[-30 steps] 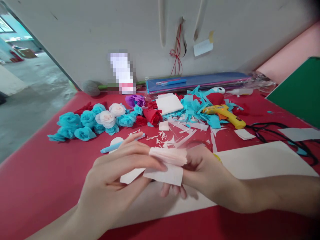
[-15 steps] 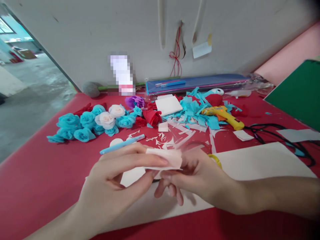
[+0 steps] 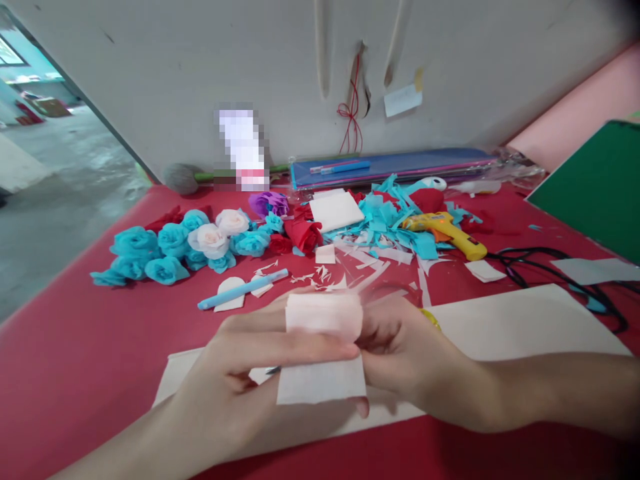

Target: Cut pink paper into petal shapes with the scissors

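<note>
Between my two hands is a pale pinkish-white piece of crepe paper (image 3: 323, 383), folded over so that one part curls up and another hangs down in front. My left hand (image 3: 225, 367) grips it, with the index finger stretched across the fold and the thumb hidden behind the paper. At its right edge, my right hand (image 3: 415, 360) pinches the paper, fingers bent. Below both hands lies a large white sheet (image 3: 520, 327). Part of a yellow scissor handle (image 3: 431, 319) shows behind my right hand, and a dark pointed tip peeks out by my left.
A light blue pen (image 3: 243, 289) lies just beyond my left hand. Blue, white, red and purple paper flowers (image 3: 170, 240) sit at the left. Behind are paper scraps (image 3: 385, 217), a white paper stack (image 3: 337, 211), a yellow glue gun (image 3: 450, 233) and its black cord (image 3: 550, 255).
The paper has been opened out from a nearly edge-on fold, and its lower part now hangs down toward me. My left index finger has straightened across it; the right fingers have drawn in behind.
</note>
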`<state>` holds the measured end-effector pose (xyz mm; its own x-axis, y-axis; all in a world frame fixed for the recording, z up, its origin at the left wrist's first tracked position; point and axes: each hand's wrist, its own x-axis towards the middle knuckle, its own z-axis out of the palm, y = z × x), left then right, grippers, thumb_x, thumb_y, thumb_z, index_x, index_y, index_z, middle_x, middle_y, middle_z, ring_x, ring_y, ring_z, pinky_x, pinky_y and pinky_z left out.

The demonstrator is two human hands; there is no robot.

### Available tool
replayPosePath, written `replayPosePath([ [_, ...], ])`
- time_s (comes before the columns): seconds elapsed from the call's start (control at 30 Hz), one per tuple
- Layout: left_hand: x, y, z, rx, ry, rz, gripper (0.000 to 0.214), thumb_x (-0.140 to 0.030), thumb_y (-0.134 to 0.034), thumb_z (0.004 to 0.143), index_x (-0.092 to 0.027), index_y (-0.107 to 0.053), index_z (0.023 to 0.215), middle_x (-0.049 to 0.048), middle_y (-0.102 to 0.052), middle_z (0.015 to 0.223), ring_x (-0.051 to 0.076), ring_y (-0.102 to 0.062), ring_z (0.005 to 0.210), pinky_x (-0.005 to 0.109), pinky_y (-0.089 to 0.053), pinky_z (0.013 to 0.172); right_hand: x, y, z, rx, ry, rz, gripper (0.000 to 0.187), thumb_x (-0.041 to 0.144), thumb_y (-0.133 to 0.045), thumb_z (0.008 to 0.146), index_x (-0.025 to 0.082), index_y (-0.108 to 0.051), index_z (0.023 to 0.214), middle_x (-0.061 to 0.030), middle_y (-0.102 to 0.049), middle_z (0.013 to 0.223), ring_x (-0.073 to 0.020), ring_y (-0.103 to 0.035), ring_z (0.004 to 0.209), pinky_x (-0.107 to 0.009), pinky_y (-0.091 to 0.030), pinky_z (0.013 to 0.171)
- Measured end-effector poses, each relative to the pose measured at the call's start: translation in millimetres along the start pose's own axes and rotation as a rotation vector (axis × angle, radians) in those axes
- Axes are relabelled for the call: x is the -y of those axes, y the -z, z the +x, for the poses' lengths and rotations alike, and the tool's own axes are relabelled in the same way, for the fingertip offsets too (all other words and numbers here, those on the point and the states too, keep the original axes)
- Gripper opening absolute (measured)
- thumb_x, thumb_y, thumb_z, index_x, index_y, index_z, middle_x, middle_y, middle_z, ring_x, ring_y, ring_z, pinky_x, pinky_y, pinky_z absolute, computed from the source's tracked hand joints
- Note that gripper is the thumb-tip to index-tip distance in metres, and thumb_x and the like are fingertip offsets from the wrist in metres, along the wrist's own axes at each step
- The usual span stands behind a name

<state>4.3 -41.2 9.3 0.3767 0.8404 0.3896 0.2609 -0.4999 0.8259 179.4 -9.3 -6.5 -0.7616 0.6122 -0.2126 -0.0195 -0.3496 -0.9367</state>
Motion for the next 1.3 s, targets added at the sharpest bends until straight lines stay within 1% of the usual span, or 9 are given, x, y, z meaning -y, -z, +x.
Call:
replayPosePath([
  [0.1,3.3,1.5,-1.6,0.057,0.027,-0.051,0.044,-0.006,-0.059,0.075,-0.038,-0.063,0.104,-0.0085,-0.072,0.088,0.009,-0.066,0.073,0.011,-0.051,0.063,1.6,-0.3,1.8,0.003,-0.011,0.044,0.024,-0.008,-0.039,0.061,0.009,-0.052,0.05,0.0043,-0.053,0.048,0.0001,-0.047,0.042,-0.005,-0.04,0.043],
  [0.23,2.4,1.9,0.2,0.118,0.081,-0.143,0.043,-0.008,-0.054,0.08,-0.04,-0.061,0.107,-0.0095,-0.073,0.076,0.008,-0.063,0.06,0.013,-0.05,0.059,4.7,-2.5,4.0,0.055,-0.044,0.104,0.022,-0.006,-0.042,0.064,0.009,-0.057,0.057,0.004,-0.055,0.052,-0.0003,-0.046,0.041,-0.006,-0.037,0.038],
  [0.5,4.0,1.6,-3.0,-0.03,0.036,0.122,0.033,-0.012,-0.062,0.074,-0.037,-0.068,0.096,-0.0069,-0.074,0.08,0.013,-0.068,0.07,0.015,-0.05,0.06,3.5,0.6,3.5,0.039,-0.063,-0.049,0.014,0.006,-0.048,0.068,0.01,-0.06,0.064,0.0001,-0.062,0.061,-0.0032,-0.049,0.044,-0.013,-0.041,0.044],
  [0.67,3.3,3.6,-3.5,0.02,0.039,0.121,0.051,-0.002,-0.049,0.075,-0.042,-0.063,0.102,-0.0101,-0.073,0.088,0.012,-0.068,0.078,0.015,-0.051,0.065,6.6,1.1,4.6,0.053,-0.024,-0.004,0.013,0.004,-0.048,0.067,0.009,-0.06,0.063,0.0007,-0.06,0.06,-0.0021,-0.047,0.043,-0.012,-0.04,0.045],
  [0.8,2.9,4.9,-3.1,-0.012,-0.003,0.243,0.051,-0.001,-0.054,0.07,-0.038,-0.064,0.103,-0.0086,-0.071,0.097,0.013,-0.066,0.083,0.017,-0.05,0.074,8.1,-1.0,4.2,0.034,-0.039,-0.033,0.022,-0.001,-0.043,0.062,0.008,-0.063,0.061,0.0008,-0.059,0.059,-0.0019,-0.045,0.042,-0.01,-0.039,0.041],
  [0.9,2.9,5.1,-2.4,-0.022,-0.036,0.215,0.041,-0.007,-0.061,0.07,-0.036,-0.067,0.098,-0.0075,-0.073,0.09,0.013,-0.066,0.081,0.016,-0.051,0.071,4.2,-1.0,4.0,0.051,-0.008,-0.044,0.02,0.0,-0.044,0.065,0.009,-0.062,0.064,0.0003,-0.06,0.062,-0.0016,-0.046,0.044,-0.011,-0.041,0.045],
  [1.03,3.0,6.0,-4.0,0.019,-0.007,0.207,0.043,-0.006,-0.065,0.065,-0.036,-0.067,0.096,-0.0075,-0.07,0.101,0.017,-0.063,0.098,0.022,-0.048,0.085,-2.2,1.1,5.1,0.078,0.014,-0.051,0.017,0.001,-0.046,0.066,0.01,-0.059,0.06,0.002,-0.057,0.058,-0.0019,-0.045,0.045,-0.011,-0.04,0.046],
  [1.2,5.0,8.6,-5.5,0.048,-0.01,0.174,0.061,0.006,-0.046,0.064,-0.039,-0.064,0.101,-0.0134,-0.066,0.107,0.012,-0.058,0.106,0.021,-0.041,0.095,0.6,2.6,5.7,0.096,0.034,-0.057,0.016,0.004,-0.046,0.07,0.01,-0.059,0.062,-0.0003,-0.061,0.063,-0.0024,-0.048,0.045,-0.012,-0.041,0.046],
  [1.3,6.0,9.0,-3.1,0.013,0.008,0.139,0.062,0.007,-0.046,0.066,-0.042,-0.064,0.098,-0.0145,-0.068,0.102,0.012,-0.061,0.101,0.018,-0.048,0.085,7.8,4.1,6.4,0.109,0.027,-0.023,0.016,0.006,-0.046,0.076,0.009,-0.062,0.074,-0.0023,-0.063,0.067,-0.0029,-0.05,0.048,-0.013,-0.044,0.049],
])
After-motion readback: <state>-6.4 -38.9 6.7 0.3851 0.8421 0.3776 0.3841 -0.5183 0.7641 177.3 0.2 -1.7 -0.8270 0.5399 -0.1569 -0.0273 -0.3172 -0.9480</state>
